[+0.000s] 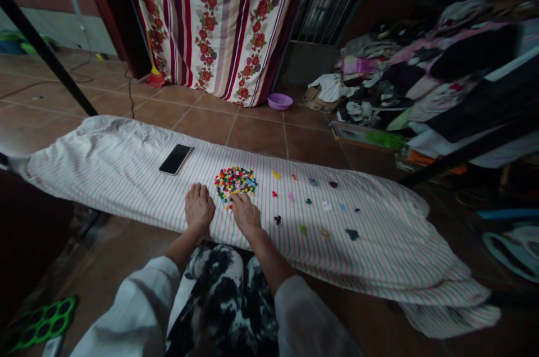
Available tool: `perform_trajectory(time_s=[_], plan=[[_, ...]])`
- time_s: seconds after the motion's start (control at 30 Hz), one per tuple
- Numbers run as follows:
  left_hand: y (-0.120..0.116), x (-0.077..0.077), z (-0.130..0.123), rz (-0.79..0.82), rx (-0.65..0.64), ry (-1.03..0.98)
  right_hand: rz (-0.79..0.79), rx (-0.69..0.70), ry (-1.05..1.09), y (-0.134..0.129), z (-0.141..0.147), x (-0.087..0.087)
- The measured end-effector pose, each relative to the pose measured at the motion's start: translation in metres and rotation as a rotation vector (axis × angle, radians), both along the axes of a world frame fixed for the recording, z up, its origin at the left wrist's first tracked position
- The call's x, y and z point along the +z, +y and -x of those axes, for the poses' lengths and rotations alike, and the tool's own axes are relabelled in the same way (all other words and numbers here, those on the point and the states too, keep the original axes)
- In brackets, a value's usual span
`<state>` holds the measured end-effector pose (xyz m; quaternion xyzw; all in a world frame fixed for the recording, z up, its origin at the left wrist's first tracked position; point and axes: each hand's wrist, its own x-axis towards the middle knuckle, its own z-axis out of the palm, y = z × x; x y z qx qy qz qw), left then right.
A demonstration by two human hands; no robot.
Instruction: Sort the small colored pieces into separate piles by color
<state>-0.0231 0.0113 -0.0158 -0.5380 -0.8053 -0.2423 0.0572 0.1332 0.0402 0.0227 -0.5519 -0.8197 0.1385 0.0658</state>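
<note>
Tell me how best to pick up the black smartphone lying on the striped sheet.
Pinch it by its two long edges, coming from above on the near side. The smartphone lies flat, apparently screen-up, angled on the striped sheet, so those thin long sides give the simplest hold. The left hand is closest.

The left hand (199,206) lies flat on a striped bedsheet (105,169), just beside a heap of small multicoloured pieces (235,182), perhaps plastic beads. The right hand (245,214) touches the heap's lower edge. Single pieces (313,182) dot the sheet to the right; a smartphone (176,159) lies to the left.
</note>
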Motion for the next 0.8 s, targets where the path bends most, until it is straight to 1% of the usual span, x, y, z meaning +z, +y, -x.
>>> perform_trajectory(time_s=[0.13, 0.27, 0.4, 0.5, 0.7, 0.8], plan=[[-0.0006, 0.0032, -0.0008, 0.02, -0.013, 0.004, 0.011, 0.049, -0.023, 0.0007, -0.0006, 0.0018], [-0.0006, 0.0025, -0.0007, 0.006, -0.01, 0.018, 0.011, 0.084, -0.03, 0.0007, -0.0015, 0.0021], [0.0, -0.0005, 0.0001, -0.005, -0.012, 0.025, 0.018, 0.068, -0.004, 0.0012, -0.0014, 0.0013], [0.0, -0.0013, 0.0005, -0.008, -0.015, 0.036, 0.017, 0.029, 0.025, 0.0027, -0.0002, 0.0011], [-0.0006, 0.0005, -0.0004, 0.001, -0.011, 0.021, 0.045, -0.021, 0.057, 0.0057, 0.0016, 0.0017], [-0.0009, 0.002, -0.001, -0.006, -0.016, 0.023, 0.034, -0.031, 0.093, 0.0042, 0.001, 0.0014]])
